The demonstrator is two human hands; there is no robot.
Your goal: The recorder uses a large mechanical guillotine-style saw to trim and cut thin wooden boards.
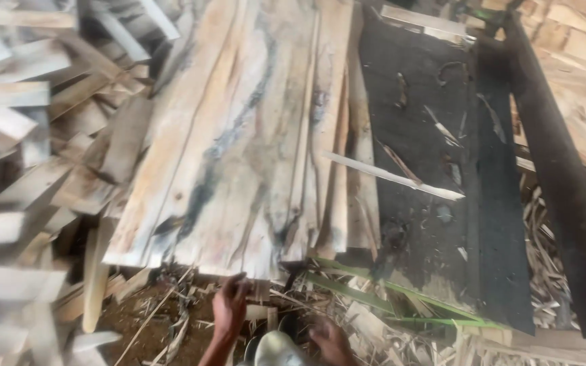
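- Stacked planks [232,135]: pale raw wood, rough-sawn, streaked with grey-black stain.
- Bench top [428,224]: dark, matt, gritty.
- Thin slat [395,177]: pale bare wood.

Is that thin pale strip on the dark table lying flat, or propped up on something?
Cannot tell for sure. The thin strip lies slantwise across the dark table, its left end over the stacked planks, so probably slightly raised there.
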